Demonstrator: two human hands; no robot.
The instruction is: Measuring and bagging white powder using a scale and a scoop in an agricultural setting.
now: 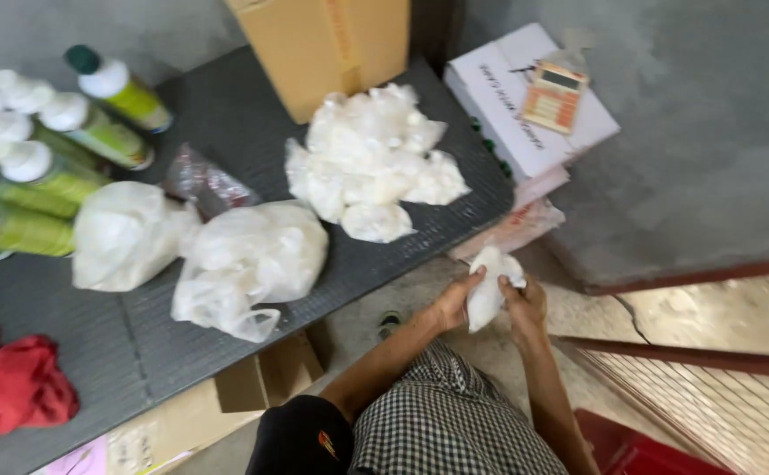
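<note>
Both hands hold one small white bag [490, 295] low in the picture, at about 5 o'clock from the middle. The left hand [456, 303] grips the bag's left side with its fingers curled around it. The right hand [525, 308] pinches the right side near the top. At 12 o'clock from the hands, a pile of small white bags [371, 163] lies on a dark table [138, 343]. Two big clear bags [200, 246] sit at 9 o'clock from that pile. Green bottles [41, 158] lie at the far left. A red cloth [10, 387] lies at 8 o'clock. A brown box [323, 44] stands at the top. An orange calculator [556, 97] rests on a white box [525, 105].
</note>
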